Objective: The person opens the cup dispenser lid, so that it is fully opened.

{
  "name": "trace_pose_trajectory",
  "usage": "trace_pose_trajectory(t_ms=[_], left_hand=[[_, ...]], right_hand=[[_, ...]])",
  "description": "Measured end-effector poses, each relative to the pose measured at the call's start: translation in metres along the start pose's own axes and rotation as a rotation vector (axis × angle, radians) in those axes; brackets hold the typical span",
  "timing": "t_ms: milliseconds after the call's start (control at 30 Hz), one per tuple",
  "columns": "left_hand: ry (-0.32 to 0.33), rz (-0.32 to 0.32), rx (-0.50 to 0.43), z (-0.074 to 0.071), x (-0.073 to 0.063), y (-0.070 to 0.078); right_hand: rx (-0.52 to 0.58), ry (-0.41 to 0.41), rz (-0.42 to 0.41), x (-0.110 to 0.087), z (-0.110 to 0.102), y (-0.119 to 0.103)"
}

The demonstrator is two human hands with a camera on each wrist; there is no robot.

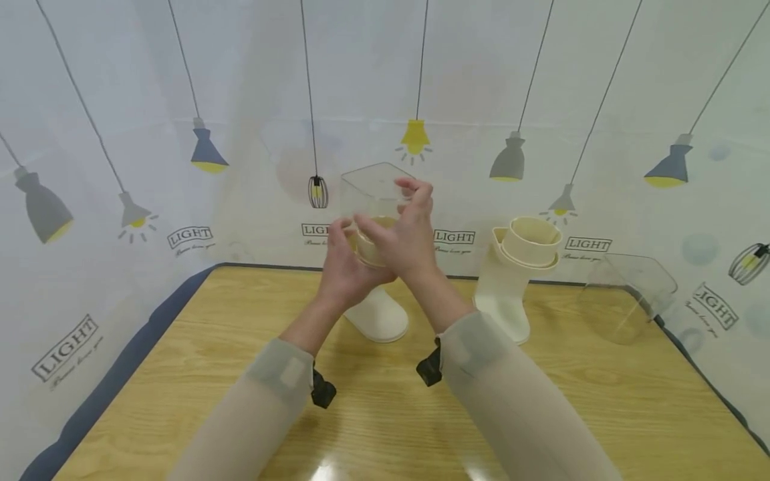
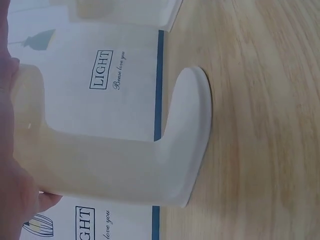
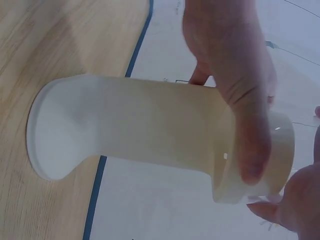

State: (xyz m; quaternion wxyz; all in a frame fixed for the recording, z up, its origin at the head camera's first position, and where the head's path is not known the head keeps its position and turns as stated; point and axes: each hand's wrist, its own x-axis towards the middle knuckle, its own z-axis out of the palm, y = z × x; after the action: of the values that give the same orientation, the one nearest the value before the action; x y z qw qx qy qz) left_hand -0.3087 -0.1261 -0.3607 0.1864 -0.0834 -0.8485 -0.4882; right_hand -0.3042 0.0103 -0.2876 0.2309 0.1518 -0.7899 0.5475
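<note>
A cream stand with a flat oval foot stands upright on the table, its column topped by a round collar. My left hand grips the stand at this collar, the thumb lying across the ring in the right wrist view. A clear, square-rimmed container rises above the collar. My right hand holds the container from the right, fingers bent at its side and thumb reaching left in front. The container's lower end is hidden by the hands.
A second cream stand with a round collar stands to the right. Beyond it, a second clear container rests on the wooden table. A printed curtain hangs behind the table's back edge.
</note>
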Motion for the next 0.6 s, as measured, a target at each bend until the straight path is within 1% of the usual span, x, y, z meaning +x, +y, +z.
trace_pose_trajectory(t_ms=[133,200,400,600], left_hand=[[0.001,0.013,-0.006,0.0002,0.0016,-0.0009],[-0.007,0.016,-0.005,0.0001,0.0027,-0.0012],[-0.035,0.029,-0.012,-0.0032,0.0045,-0.0005],[-0.028,0.013,-0.009,-0.0039,0.0038,-0.0010]], right_hand=[[0.037,-0.004,0.047,0.0019,-0.0013,-0.0023],[0.038,-0.013,0.052,0.0026,-0.0015,-0.0031],[-0.058,-0.034,0.020,0.0013,-0.0019,-0.0077],[-0.012,-0.022,0.079,0.0039,-0.0015,-0.0083]])
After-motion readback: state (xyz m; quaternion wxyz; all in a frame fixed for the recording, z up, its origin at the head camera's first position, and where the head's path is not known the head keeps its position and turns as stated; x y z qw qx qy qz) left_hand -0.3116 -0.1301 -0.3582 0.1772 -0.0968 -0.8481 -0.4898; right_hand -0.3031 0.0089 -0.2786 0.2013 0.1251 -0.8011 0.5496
